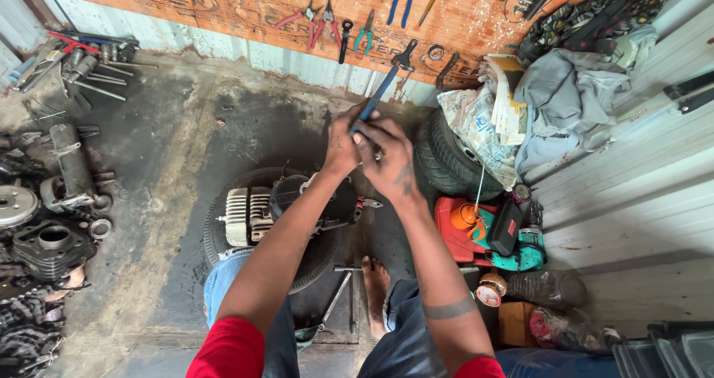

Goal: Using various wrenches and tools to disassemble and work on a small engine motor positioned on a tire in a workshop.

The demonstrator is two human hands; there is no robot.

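Both my hands are raised together above a small engine [256,213] that rests on a black tyre [223,252] on the floor. My right hand [390,159] grips the blue handle of a long tool [383,88] whose dark head points up and away. My left hand [342,146] is closed against the same handle just below it. My forearms cross over the engine and hide part of it. My bare foot [375,289] rests beside the tyre.
Pliers and cutters [327,21] hang on an orange board at the back. Engine parts and a cylinder [52,240] lie at the left. A second tyre [446,159], a red case [457,233], a teal drill [520,255], cloths and papers crowd the right. A T-wrench [338,292] lies near my foot.
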